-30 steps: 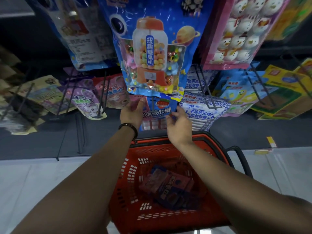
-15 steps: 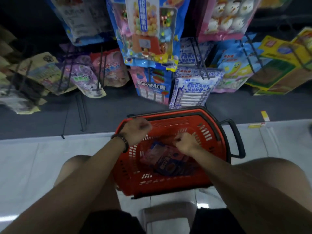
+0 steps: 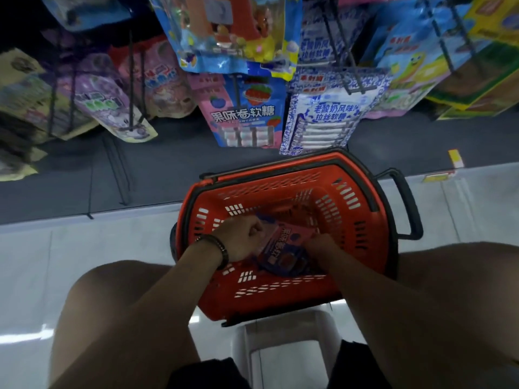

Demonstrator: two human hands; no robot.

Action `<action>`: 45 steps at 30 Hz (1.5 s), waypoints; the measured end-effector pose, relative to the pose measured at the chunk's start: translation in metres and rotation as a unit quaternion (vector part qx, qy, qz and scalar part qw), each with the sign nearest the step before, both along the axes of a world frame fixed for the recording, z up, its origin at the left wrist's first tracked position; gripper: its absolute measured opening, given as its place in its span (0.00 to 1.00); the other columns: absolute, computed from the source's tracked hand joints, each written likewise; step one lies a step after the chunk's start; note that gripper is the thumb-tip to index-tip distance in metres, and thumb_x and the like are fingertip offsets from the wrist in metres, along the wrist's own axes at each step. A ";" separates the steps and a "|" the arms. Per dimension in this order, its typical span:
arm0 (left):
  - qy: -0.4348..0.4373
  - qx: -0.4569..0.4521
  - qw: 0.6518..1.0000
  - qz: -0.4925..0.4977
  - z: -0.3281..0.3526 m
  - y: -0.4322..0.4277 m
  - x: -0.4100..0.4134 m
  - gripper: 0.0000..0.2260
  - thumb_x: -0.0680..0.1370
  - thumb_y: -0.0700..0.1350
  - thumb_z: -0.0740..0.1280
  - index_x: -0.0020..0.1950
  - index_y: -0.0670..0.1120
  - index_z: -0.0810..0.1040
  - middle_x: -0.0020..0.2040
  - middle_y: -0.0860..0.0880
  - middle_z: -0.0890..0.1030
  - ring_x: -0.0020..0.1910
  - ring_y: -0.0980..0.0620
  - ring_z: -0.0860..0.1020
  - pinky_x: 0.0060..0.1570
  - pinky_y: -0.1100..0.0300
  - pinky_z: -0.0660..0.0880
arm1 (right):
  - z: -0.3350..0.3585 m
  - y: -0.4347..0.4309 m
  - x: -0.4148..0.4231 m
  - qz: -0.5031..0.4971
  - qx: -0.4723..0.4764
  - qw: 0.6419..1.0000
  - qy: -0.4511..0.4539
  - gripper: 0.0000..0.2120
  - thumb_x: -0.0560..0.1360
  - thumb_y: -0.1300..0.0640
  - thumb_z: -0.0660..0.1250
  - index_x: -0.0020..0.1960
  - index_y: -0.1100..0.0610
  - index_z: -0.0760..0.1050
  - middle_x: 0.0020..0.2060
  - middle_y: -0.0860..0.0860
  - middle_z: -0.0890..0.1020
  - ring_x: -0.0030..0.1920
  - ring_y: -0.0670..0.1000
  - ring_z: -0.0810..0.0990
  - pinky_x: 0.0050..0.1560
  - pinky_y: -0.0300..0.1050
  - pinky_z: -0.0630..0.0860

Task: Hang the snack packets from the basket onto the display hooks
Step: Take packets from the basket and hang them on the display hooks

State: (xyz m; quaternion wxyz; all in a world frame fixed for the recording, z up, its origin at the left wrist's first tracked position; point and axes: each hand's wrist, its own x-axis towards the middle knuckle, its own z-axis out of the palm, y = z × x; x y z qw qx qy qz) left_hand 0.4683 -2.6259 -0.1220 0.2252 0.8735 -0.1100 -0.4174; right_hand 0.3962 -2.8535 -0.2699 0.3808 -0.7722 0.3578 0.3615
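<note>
A red plastic basket (image 3: 345, 209) stands on the floor between my knees, below the display. Inside it lie pink and blue snack packets (image 3: 283, 248). My left hand (image 3: 243, 238) is down in the basket with its fingers curled on the left edge of the top packet. My right hand (image 3: 320, 248) grips the same packet's right edge. Straight above the basket, a matching pink and blue packet (image 3: 243, 113) hangs on a black wire hook (image 3: 237, 88).
Many other packets hang on hooks: purple and pink ones (image 3: 112, 99) at left, a blue-white one (image 3: 323, 113) at right, yellow-green ones (image 3: 460, 68) far right. Bare hooks (image 3: 118, 169) jut out at lower left. A white stool (image 3: 289, 349) is under me.
Both hands have dropped from the hanging packets down into the basket and closed on the top packet. My view has tilted downward.
</note>
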 end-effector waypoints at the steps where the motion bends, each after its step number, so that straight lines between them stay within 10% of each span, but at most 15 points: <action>1: 0.005 0.012 1.000 -0.004 -0.003 0.001 0.002 0.11 0.85 0.51 0.66 0.64 0.51 0.82 0.64 0.49 0.84 0.61 0.49 0.81 0.55 0.57 0.75 | -0.008 0.002 0.001 -0.054 0.016 0.998 0.009 0.23 0.82 0.54 0.72 0.73 0.65 0.76 0.69 0.61 0.81 0.65 0.62 0.82 0.58 0.50 0.80; 14: 0.021 0.055 0.998 0.010 -0.021 0.015 -0.004 0.11 0.86 0.51 0.65 0.66 0.52 0.81 0.64 0.49 0.82 0.53 0.54 0.77 0.51 0.60 0.71 | -0.001 0.040 0.016 0.009 -0.025 1.000 -0.007 0.23 0.84 0.51 0.67 0.73 0.62 0.77 0.70 0.61 0.80 0.71 0.63 0.79 0.69 0.52 0.75; 18: 0.020 0.057 0.998 0.007 -0.018 0.013 -0.005 0.10 0.86 0.52 0.65 0.65 0.52 0.81 0.62 0.50 0.83 0.53 0.53 0.77 0.49 0.60 0.71 | 0.001 0.040 0.013 -0.103 0.021 0.992 -0.070 0.21 0.85 0.54 0.65 0.75 0.62 0.74 0.68 0.59 0.80 0.67 0.63 0.80 0.64 0.52 0.76; 22: 0.010 0.055 0.998 0.021 -0.011 0.014 -0.003 0.10 0.84 0.53 0.67 0.63 0.51 0.83 0.63 0.49 0.84 0.62 0.47 0.81 0.60 0.55 0.76 | -0.001 0.017 0.012 -0.131 0.031 0.981 -0.139 0.38 0.79 0.30 0.55 0.70 0.60 0.75 0.59 0.59 0.84 0.59 0.63 0.84 0.59 0.55 0.81; 25: -0.015 0.062 0.998 0.014 -0.002 0.019 -0.008 0.11 0.84 0.51 0.66 0.63 0.51 0.84 0.64 0.47 0.85 0.64 0.44 0.81 0.62 0.55 0.76 | 0.066 0.007 0.021 -0.088 0.039 0.977 -0.191 0.19 0.86 0.52 0.62 0.64 0.67 0.76 0.56 0.60 0.81 0.53 0.58 0.83 0.53 0.35 0.80; 29: -0.043 0.046 0.998 0.029 0.018 0.025 -0.021 0.10 0.83 0.51 0.68 0.64 0.52 0.82 0.66 0.47 0.83 0.66 0.45 0.81 0.62 0.59 0.74 | 0.121 -0.009 0.023 0.021 0.015 0.972 -0.232 0.07 0.86 0.62 0.61 0.59 0.57 0.76 0.50 0.53 0.79 0.54 0.52 0.77 0.49 0.43 0.68; 38: -0.236 -0.202 0.948 0.068 0.091 0.039 -0.062 0.34 0.71 0.49 0.82 0.76 0.53 0.76 0.70 0.60 0.80 0.69 0.65 0.77 0.70 0.70 0.70 | 0.271 -0.011 0.024 0.222 0.197 0.904 -0.308 0.11 0.85 0.62 0.66 0.45 0.54 0.70 0.37 0.49 0.72 0.36 0.44 0.70 0.35 0.40 0.67; 41: -0.142 -0.261 0.934 0.197 0.101 0.042 -0.093 0.22 0.71 0.42 0.84 0.63 0.46 0.84 0.58 0.54 0.88 0.55 0.58 0.85 0.54 0.67 0.80 | 0.312 -0.002 0.024 0.249 0.221 0.888 -0.318 0.08 0.86 0.62 0.66 0.47 0.58 0.73 0.34 0.40 0.77 0.34 0.40 0.73 0.36 0.36 0.69; 45: -0.119 -0.338 0.886 0.294 0.107 0.046 -0.124 0.12 0.74 0.35 0.81 0.55 0.43 0.86 0.51 0.50 0.90 0.48 0.54 0.88 0.46 0.63 0.83 | 0.342 -0.004 0.018 0.231 0.227 0.892 -0.316 0.14 0.80 0.43 0.74 0.55 0.53 0.83 0.47 0.53 0.83 0.46 0.53 0.80 0.48 0.52 0.74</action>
